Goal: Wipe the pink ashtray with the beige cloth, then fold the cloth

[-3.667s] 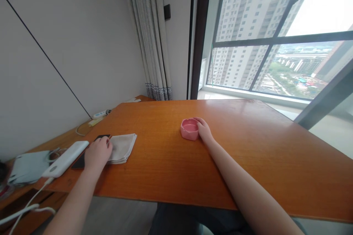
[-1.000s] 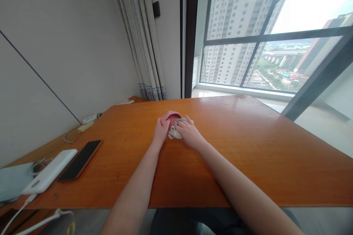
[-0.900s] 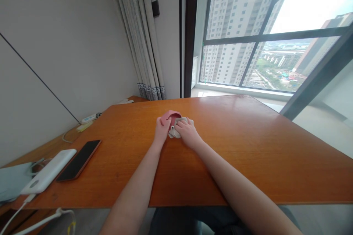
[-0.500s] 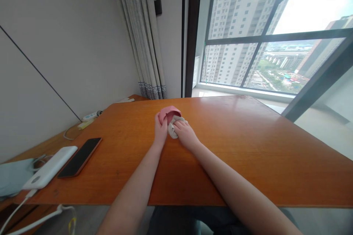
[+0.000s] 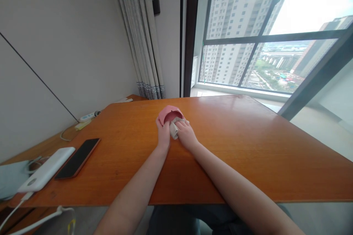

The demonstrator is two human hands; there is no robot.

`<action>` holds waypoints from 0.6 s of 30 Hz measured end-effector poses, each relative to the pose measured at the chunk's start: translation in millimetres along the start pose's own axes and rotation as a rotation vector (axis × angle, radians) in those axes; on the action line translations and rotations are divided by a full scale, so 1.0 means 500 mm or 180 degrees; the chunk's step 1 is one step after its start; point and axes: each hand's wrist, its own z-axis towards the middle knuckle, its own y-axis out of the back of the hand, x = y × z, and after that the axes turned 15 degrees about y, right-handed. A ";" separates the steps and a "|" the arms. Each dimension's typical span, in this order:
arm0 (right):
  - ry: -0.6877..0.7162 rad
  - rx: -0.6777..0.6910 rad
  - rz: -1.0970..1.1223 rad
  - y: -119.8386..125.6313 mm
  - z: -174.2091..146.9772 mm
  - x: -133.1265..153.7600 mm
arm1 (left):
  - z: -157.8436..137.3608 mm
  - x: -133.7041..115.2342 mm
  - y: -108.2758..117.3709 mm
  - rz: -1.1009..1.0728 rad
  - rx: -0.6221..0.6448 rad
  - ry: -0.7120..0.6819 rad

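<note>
A pink hollow bowl (image 5: 167, 111) with angular sides is tipped so that its opening faces me, over the middle of the wooden table. My left hand (image 5: 163, 132) grips its left side, fingers around the outside and thumb near the rim. A crumpled light grey cloth (image 5: 174, 130) is bunched at the lower edge of the opening, partly inside. My right hand (image 5: 186, 132) is closed on the cloth and presses it against the bowl's rim. The fingertips of that hand are partly hidden by cloth and bowl.
On the table's (image 5: 248, 154) left lie a black phone (image 5: 77, 158) and a white power bank (image 5: 46, 168) with a cable plugged in. Behind them are a power strip (image 5: 87, 117) and a pale blue item (image 5: 12, 180). A curtain (image 5: 140, 36) and window stand beyond.
The bowl has turned and shifted slightly right, so more of its opening shows. My left hand has moved right with it; my right hand still holds the cloth at the rim.
</note>
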 end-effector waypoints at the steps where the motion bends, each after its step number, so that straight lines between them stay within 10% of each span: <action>1: 0.0040 0.0006 0.0020 0.001 0.002 -0.001 | 0.009 0.000 0.004 -0.0142 -0.0133 -0.0035; 12: 0.0148 -0.0181 -0.0203 -0.011 -0.002 -0.021 | 0.028 -0.021 0.029 0.0178 -0.0155 -0.0689; 18: -0.0039 -0.0271 0.0087 -0.005 -0.003 -0.003 | 0.009 0.006 -0.008 -0.0810 0.0102 0.0049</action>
